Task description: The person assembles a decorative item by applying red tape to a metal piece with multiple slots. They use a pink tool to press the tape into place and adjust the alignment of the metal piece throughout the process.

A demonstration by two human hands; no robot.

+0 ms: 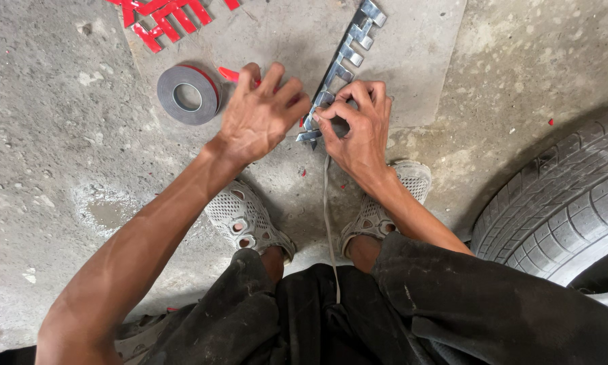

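A chrome emblem strip (348, 51) of linked letter shapes lies on the concrete floor, running from the top right down toward my hands. My right hand (359, 125) pinches its near end between thumb and fingers. My left hand (260, 115) rests beside that end with its fingers spread over the floor, and a red strip piece (228, 73) shows just past its fingertips. A thin pale strip (329, 223) hangs from under my right hand down between my feet.
A roll of grey tape with a red edge (188, 94) lies left of my left hand. Red letter-shaped backing pieces (162, 17) lie at the top left. A car tyre (561, 203) stands at the right. My two mesh shoes (246, 223) are below the hands.
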